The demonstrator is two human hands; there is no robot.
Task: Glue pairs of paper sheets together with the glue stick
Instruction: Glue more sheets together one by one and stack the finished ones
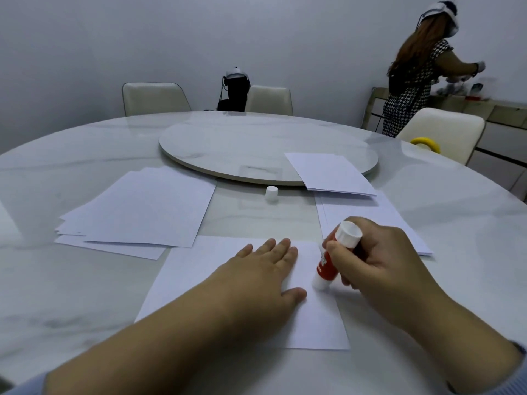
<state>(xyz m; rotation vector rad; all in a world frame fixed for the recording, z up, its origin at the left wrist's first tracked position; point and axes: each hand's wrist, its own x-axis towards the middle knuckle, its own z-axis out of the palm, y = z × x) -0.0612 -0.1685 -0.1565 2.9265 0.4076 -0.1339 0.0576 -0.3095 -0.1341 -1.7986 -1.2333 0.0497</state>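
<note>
The right hand point(379, 260) grips the glue stick point(332, 259), fingers and thumb curled round its red barrel, with the white twist base up and away from the person and the glue end down on the sheet point(199, 272) that lies nearest on the table point(71, 295). The stick's long axis leans, top tilted to the right and away, tip pointing down toward the person, so the tip meets the paper near the sheet's right-hand part, just beside the left thumb. The left hand point(265, 269) lies flat on the same sheet with fingers straight and spread, pressing it still; it sits just left of the tip, so any stroke leftward has to stop at that hand or the hand has to give way, while the strip toward the right edge lies free. Whether the tip truly touches the paper or hovers a hair above is hard to tell from this angle. The paper is thin, matte, white and rectangular, likely to slide on the glossy marbled tabletop if not pinned. The small white cap point(271, 193) stands upright beyond the sheet, near the rim of the round turntable point(228, 146). A loose stack of sheets point(137, 206) lies to the left, and more paper point(330, 172) to the right.
</note>
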